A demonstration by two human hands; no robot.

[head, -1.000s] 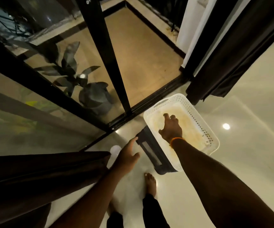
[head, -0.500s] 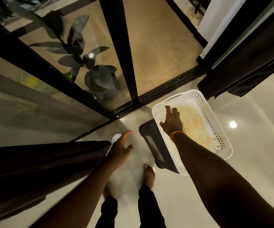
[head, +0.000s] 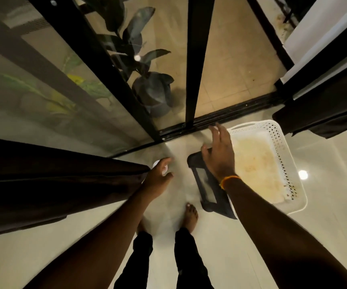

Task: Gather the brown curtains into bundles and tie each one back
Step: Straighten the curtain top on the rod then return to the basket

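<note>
A dark brown curtain [head: 49,180] hangs at the left, its folds running toward the floor. My left hand [head: 158,176] is just beside its lower edge, fingers apart, holding nothing. A second brown curtain [head: 326,113] hangs at the far right by the door frame. My right hand [head: 220,153] is raised with spread fingers over the left rim of a white perforated basket [head: 272,130] and holds nothing; an orange band circles its wrist.
A black framed object [head: 208,190] lies on the pale tiled floor against the basket. The sliding glass door [head: 191,59] with black frames and a floor track is ahead; a potted plant [head: 154,92] stands outside. My bare feet are below.
My right hand has lifted out of the basket and moved left, fingers spread. My left hand has drawn close to the left curtain's edge. The view has tilted further down.
</note>
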